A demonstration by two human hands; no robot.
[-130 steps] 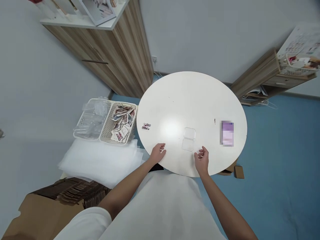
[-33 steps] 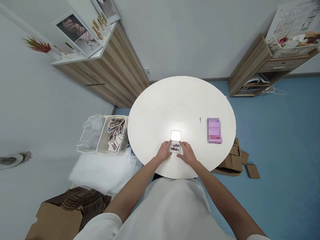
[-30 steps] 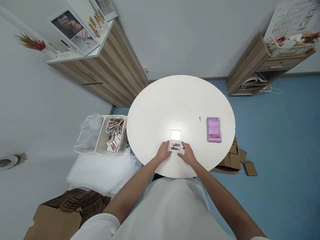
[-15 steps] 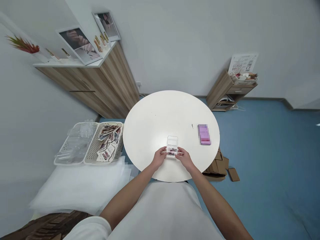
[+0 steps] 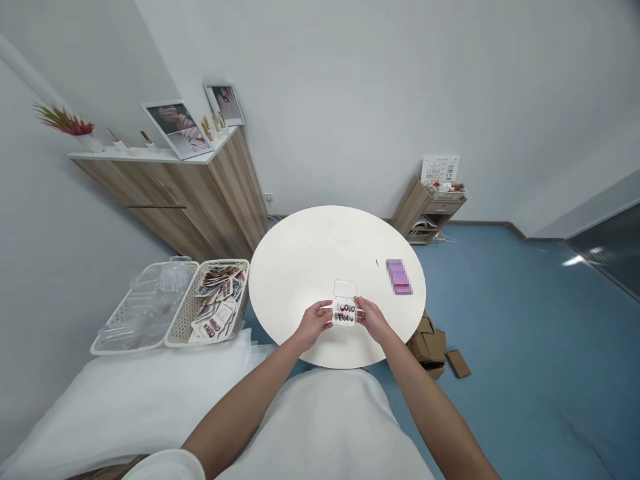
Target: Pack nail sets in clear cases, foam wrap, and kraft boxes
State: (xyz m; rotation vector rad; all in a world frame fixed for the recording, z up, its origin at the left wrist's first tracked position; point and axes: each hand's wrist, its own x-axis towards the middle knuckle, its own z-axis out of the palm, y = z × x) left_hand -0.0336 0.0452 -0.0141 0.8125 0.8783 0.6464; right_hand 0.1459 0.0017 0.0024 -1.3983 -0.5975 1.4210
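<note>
Clear plastic forms the small open case (image 5: pixel 345 311) near the front of the white oval bench (image 5: pixel 325 247), its lid (image 5: pixel 345 289) raised on the far side and hard to make out against the pale top. The left hand (image 5: pixel 312 325) grips the case by its left edge and the right hand (image 5: pixel 373 319) by its right edge, the fingers of both closed on it, though some fingertips are hidden; whether the case touches the bench cannot be told. Two rows of small dark and pinkish oval pieces (image 5: pixel 344 313) lie inside, too small to read in detail. Toward the right of the bench sits a purple item (image 5: pixel 399 277), blurred into blocks, with a tiny dark speck (image 5: pixel 377 263) to its left. Left of the bench, one basket (image 5: pixel 183 323) holds overlapping printed cards (image 5: pixel 215 317); the one beside it is filled with see-through packaging (image 5: pixel 145 307), its shapes running together. White sheets (image 5: pixel 125 400) below are cut off by the frame, and the bench partly hides cardboard boxes (image 5: pixel 430 343).
</note>
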